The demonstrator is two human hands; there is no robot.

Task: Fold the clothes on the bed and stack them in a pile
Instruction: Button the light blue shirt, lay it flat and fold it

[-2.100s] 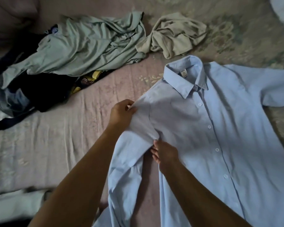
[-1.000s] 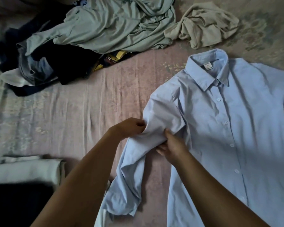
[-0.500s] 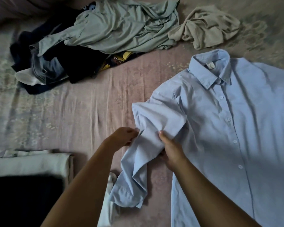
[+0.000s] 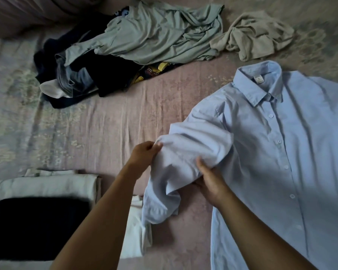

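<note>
Both of a person's hands grip one sleeve (image 4: 185,158) of a light blue button-up shirt (image 4: 281,152) lying front-up on a bed (image 4: 115,121) covered in a pinkish patterned sheet. The left hand (image 4: 144,154) pinches the sleeve's outer edge, fingers curled tight on the cloth. The right hand (image 4: 209,180) grips the sleeve's underside near the armpit, thumb on top and fingers curled under the fabric. Between the two hands the sleeve is lifted and bunched; its cuff end hangs down below them. The rest of the shirt spreads flat to the right of the hands, collar pointing away. At the far left lies a heap of unfolded clothes topped by a pale green garment (image 4: 154,34), with a crumpled beige garment (image 4: 256,36) just beside it. Near the left forearm sits a folded pile: a dark garment (image 4: 39,227) on white folded cloth (image 4: 45,184).
</note>
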